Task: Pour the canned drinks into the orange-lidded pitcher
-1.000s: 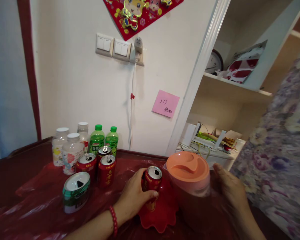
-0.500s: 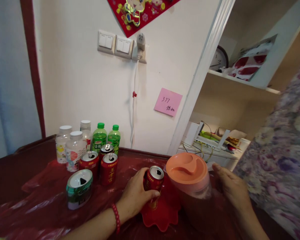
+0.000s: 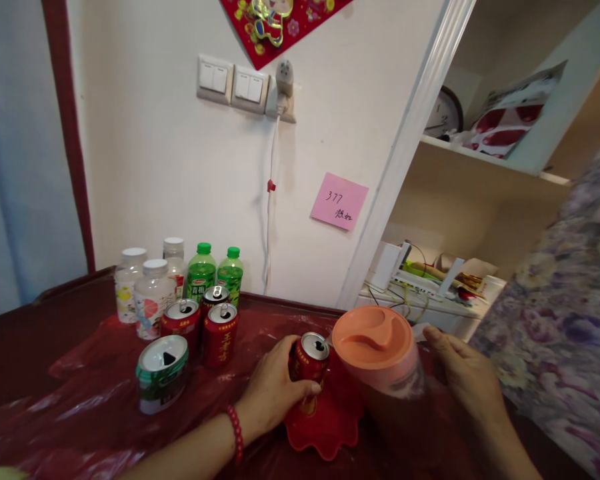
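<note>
Here's the pairing to watch: a pitcher (image 3: 405,407) on the right, a red can (image 3: 310,363) on the left, side by side at the near part of the counter (image 3: 17,327). The left hand (image 3: 277,380) has the can wrapped from its left side, thumb across the near face, a snug hold. Over on the right, the right hand (image 3: 465,373) is closed around the pale handle (image 3: 421,331) on the pitcher's right side; how far the fingers wrap, you can't tell.

Now look at the lines of them! The can's long axis runs close to upright, its open top facing up. The pitcher's long axis leans, top to the left, base to the right, with the orange lid (image 3: 375,343) tipped toward the can. And the spout side sits right up by the can's opening, just to its right; whether spout and rim touch, this angle won't settle.

So which hand is nearer that meeting point? The left, clearly; the right is across the pitcher's full width. Below the can spreads a scalloped red dish (image 3: 325,433), though the can's base is hard to make out. Farther left, well apart, stands a green can (image 3: 163,380).
</note>
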{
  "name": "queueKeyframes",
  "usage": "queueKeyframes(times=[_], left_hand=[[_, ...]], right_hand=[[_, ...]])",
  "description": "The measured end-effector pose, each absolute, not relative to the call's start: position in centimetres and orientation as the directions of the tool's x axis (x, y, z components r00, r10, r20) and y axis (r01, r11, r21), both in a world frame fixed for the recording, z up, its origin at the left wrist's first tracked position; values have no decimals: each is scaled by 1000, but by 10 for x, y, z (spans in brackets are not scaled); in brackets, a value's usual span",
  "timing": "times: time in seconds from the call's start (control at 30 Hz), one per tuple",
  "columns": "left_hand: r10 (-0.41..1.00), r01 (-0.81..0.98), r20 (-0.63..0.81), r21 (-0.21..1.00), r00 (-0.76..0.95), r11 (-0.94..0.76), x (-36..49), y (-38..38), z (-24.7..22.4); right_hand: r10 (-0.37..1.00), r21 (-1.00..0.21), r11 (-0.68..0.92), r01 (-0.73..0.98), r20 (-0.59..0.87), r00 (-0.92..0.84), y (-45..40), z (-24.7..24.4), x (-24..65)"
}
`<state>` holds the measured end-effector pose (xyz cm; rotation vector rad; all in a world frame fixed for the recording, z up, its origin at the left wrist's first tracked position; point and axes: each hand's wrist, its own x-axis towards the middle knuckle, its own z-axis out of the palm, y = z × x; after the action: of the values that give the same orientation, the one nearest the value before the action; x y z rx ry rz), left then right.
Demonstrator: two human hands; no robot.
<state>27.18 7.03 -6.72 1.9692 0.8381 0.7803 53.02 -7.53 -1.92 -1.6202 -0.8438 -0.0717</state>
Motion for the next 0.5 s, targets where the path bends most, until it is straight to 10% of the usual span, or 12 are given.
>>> queueKeyframes(times=[0.5], left_hand=[[789, 258, 194, 877, 583, -406, 271, 68, -69]], right_hand=[[469, -878, -18, 477, 415, 780, -77, -15, 529]])
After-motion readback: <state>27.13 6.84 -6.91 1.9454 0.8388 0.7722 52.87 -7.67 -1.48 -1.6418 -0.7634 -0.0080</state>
